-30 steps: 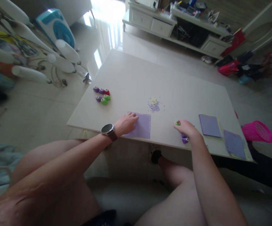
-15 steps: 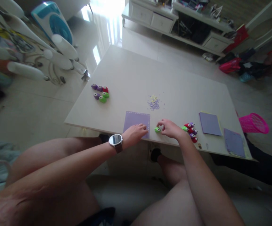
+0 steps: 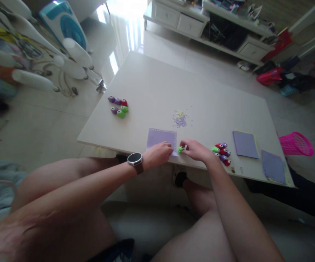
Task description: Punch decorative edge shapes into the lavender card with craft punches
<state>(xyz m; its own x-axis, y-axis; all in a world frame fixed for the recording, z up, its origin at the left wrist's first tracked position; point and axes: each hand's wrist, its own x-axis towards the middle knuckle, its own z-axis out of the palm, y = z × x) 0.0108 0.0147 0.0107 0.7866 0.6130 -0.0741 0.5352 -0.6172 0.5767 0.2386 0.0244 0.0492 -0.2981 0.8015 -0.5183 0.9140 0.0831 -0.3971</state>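
A purple sheet [image 3: 161,137] with a row of small marks along its far and right edges lies at the table's near edge. Its near right part is lifted a little under my left hand [image 3: 160,153], whose fingers are curled and pressed on that corner. My right hand [image 3: 194,149] pinches a small green punch [image 3: 180,149] with a white and black eye, right beside the sheet's right edge. Purple and yellow paper bits [image 3: 180,119] lie in a small heap beyond the sheet.
Several red, green and purple punches [image 3: 222,153] stand right of my right hand; more punches [image 3: 118,106] are at the left. Purple sheets [image 3: 245,144] and a second stack [image 3: 273,166] lie at the right. A pink basket [image 3: 296,143] stands beyond the table's right end.
The green punch has moved left to the sheet's edge, with my right hand now closed on it. The sheet's near right corner has come up under my left fingers.
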